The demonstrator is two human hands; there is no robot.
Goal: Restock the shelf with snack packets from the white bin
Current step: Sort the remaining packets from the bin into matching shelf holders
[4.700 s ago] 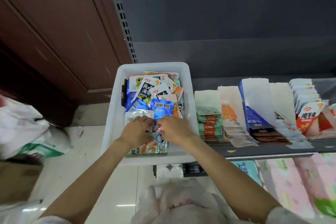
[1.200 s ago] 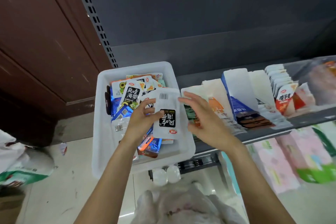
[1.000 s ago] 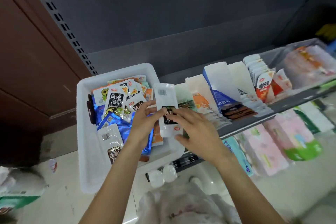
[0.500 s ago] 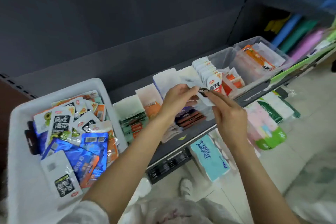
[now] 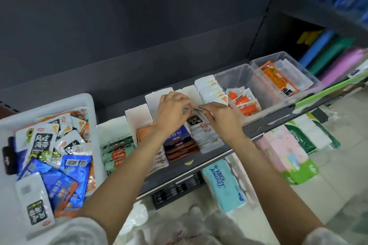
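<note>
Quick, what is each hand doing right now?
Left hand: pinching the white snack packet over the shelf row.
Right hand: pinching the same packet.

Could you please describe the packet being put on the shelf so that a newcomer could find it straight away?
On the dark shelf right of the white bin, find the two hands. The left hand and right hand pinch a white packet over the white row; only it shows a black label.

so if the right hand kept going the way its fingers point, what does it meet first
Probably the left hand: the right hand points leftward, both pinching the white snack packet with a black label. Depth is unclear.
</note>
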